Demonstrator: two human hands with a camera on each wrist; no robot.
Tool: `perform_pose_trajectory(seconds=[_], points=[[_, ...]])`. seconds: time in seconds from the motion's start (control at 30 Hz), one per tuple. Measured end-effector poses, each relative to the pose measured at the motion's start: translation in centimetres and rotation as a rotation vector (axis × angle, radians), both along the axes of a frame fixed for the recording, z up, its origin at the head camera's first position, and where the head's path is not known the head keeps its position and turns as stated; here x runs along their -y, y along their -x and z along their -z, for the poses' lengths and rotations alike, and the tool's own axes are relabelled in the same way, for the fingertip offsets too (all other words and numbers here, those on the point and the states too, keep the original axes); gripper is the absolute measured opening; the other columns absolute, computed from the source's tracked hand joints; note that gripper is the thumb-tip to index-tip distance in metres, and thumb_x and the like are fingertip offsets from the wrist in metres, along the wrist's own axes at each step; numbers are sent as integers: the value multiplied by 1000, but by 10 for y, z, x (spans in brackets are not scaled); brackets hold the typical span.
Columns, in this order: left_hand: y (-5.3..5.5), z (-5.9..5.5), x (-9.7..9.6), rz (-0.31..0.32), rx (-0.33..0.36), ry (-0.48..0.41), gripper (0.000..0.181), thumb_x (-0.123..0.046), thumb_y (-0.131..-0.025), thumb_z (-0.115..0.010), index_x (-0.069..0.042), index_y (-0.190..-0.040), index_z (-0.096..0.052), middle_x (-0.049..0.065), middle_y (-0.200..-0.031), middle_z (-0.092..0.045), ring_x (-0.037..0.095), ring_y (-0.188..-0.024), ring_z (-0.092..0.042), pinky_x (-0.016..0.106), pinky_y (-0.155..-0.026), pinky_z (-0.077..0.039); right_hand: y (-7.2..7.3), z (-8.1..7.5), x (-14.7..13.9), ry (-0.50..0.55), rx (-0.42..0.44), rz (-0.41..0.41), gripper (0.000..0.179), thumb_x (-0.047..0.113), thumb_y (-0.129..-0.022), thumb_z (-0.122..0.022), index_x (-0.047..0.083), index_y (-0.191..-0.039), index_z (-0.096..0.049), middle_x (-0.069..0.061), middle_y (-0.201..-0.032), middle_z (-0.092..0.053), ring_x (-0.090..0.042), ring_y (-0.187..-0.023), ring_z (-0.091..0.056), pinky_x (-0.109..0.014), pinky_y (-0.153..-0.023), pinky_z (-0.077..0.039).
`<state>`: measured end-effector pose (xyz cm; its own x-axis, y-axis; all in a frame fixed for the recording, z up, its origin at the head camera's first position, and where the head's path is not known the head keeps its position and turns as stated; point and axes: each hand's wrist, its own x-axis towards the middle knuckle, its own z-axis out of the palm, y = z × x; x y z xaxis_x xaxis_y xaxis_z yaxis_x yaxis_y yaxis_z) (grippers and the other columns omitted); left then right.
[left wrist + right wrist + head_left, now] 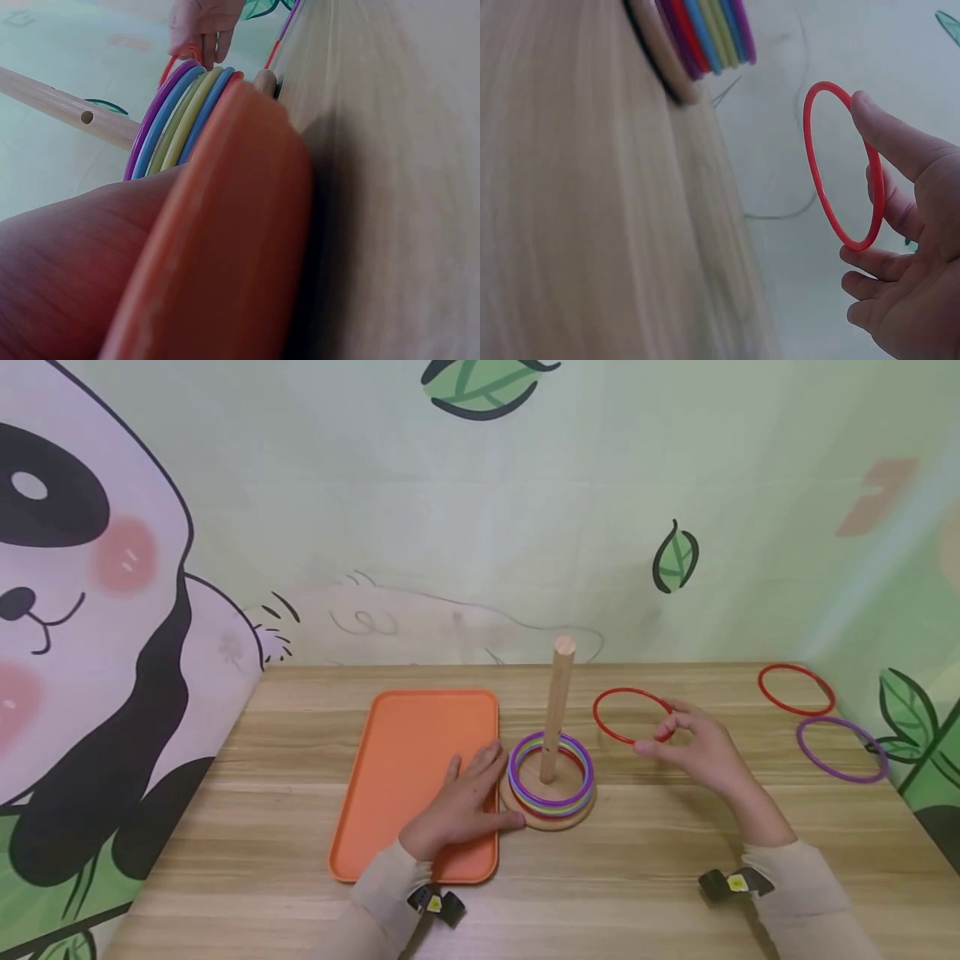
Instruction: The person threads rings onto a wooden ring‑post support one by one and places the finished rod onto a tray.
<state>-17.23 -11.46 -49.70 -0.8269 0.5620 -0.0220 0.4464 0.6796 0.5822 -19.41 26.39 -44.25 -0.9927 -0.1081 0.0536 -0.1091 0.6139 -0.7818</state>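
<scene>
Between thumb and fingers my right hand [701, 747] pinches a red ring [597, 714], held above the table to the right of a wooden peg stand. The right wrist view shows the same red ring [811, 142] raised off the wood. Around the upright peg [557, 702] lies a stack of colored rings [588, 777], purple on top, on the round base [551, 822]. My left hand [465, 802] lies with fingers spread over the orange tray's right edge, its thumb touching the base. In the left wrist view the tray's rim hides most of that hand.
The orange tray [405, 752] lies left of the stand. At the table's far right are another red ring [797, 712] and a purple ring [840, 777], flat on the wood. A wall with a panda mural [67, 610] stands behind the table.
</scene>
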Motion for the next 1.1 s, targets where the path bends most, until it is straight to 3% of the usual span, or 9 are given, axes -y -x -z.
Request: perform_pose_trajectory(seconds=[0.43, 1.1], points=[[2, 1, 1, 4, -3, 6, 105, -60, -94, -71, -4, -168, -21, 14, -176, -8, 30, -163, -8, 61, -126, 8, -7, -31, 15, 42, -77, -63, 35, 25, -85, -92, 6, -86, -63, -28, -160, -43, -57, -149, -33, -73, -117, -26], [1, 0, 1, 6, 14, -5, 105, -59, -95, -72, -4, -168, -21, 13, -176, -8, 30, -163, -8, 60, -126, 9, -13, -71, 22, 91, -179, -78, 30, 21, -85, -91, 8, -88, -64, -20, -158, -50, -47, -151, -37, -68, -118, -27]])
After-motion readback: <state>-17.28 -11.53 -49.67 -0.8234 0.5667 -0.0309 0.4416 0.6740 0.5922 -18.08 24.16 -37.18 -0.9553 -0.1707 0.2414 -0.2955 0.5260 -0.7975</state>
